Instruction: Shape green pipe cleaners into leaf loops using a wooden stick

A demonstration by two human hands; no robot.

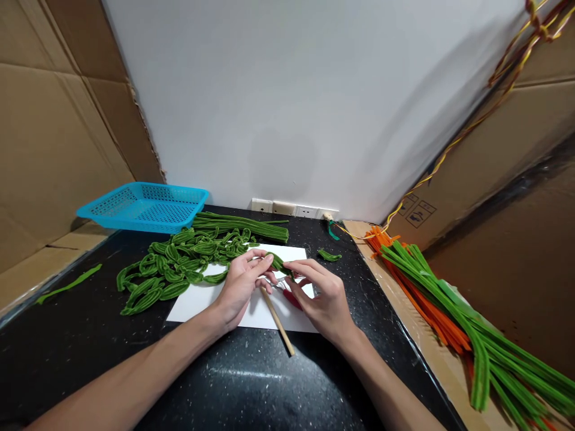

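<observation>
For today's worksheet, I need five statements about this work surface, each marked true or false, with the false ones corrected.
1. The left hand and right hand both hold a green fuzzy piece. True.
2. A wooden stick crosses the near edge of the white sheet. True.
3. The right hand is gripping the wooden stick. False: it holds the green fuzzy piece.
4. A blue basket stands on the left, beyond the pile of green loops. True.
5. The white sheet lies to the left of the blue basket. False: it lies to the right of it.
</observation>
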